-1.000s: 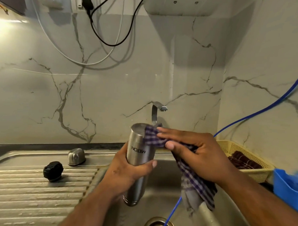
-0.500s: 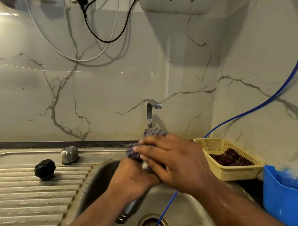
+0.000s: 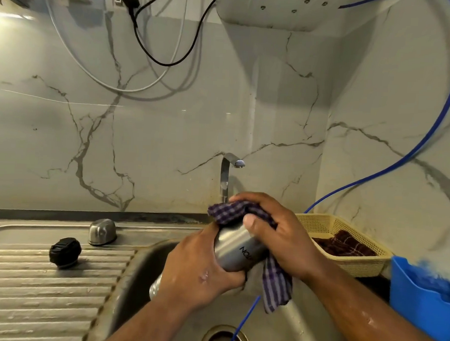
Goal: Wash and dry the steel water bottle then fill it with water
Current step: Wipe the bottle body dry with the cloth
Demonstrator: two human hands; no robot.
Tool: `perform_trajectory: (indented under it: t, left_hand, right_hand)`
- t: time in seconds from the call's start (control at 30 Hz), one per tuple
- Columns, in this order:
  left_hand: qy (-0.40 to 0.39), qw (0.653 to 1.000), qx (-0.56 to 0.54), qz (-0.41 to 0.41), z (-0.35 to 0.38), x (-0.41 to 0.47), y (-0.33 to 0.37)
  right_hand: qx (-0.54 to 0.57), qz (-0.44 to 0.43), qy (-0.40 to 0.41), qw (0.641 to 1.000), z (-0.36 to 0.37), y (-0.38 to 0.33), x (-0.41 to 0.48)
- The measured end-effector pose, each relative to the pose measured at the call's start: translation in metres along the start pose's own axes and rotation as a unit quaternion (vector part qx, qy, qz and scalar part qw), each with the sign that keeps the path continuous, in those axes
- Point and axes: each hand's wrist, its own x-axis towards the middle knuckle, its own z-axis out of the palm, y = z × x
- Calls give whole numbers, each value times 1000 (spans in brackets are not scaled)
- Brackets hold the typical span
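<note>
1. Your left hand (image 3: pixel 201 270) curls tight round the steel bottle (image 3: pixel 237 250), held tilted between both hands over the sink (image 3: pixel 147 275).
2. Your right hand (image 3: pixel 275 234) clamps the checked cloth (image 3: pixel 275 283) over the bottle's upper end.
3. Black cap (image 3: pixel 65 252) lies well left of your left hand.

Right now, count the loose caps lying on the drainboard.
2: a black cap on the drainboard ridges, and a steel cap behind it, nearer the wall. Nothing appears hidden there.
</note>
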Motion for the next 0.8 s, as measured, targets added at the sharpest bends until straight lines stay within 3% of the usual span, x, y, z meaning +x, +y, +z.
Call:
perform_trajectory:
  t: [0.07, 0.13, 0.3, 0.37, 0.43, 0.47, 0.57, 0.6, 0.67, 0.8]
  left_hand:
    - [-8, 1000, -20, -12, 0, 0, -3]
    - [-8, 1000, 1, -9, 1, 0, -3]
    - [11, 998, 64, -12, -9, 7, -3]
    - [81, 994, 51, -44, -23, 13, -14]
    - [139, 979, -68, -130, -38, 16, -32]
    - [132, 961, -168, -176, -45, 17, -39]
    - [-16, 860, -446, -247, -46, 12, -34]
    - [-44, 828, -504, -240, -44, 10, -28]
    - [-29, 794, -568, -214, -39, 9, -18]
    - [101, 779, -592, -179, -37, 10, -13]
  right_hand:
    - [-87, -78, -31, 993, -1, 7, -4]
    - [-117, -96, -33, 988, -1, 12, -4]
    - [-94, -72, 102, 988, 2, 25, -3]
    - [-26, -9, 179, 983, -5, 30, -1]
    - [68, 54, 246, 965, -14, 33, 1]
    - [112, 74, 270, 953, -18, 34, 3]
    - [189, 111, 281, 934, -23, 36, 4]
    - [181, 113, 269, 939, -22, 38, 3]
    - [131, 109, 244, 955, -19, 41, 2]
    - [-50, 67, 197, 977, -16, 42, 1]
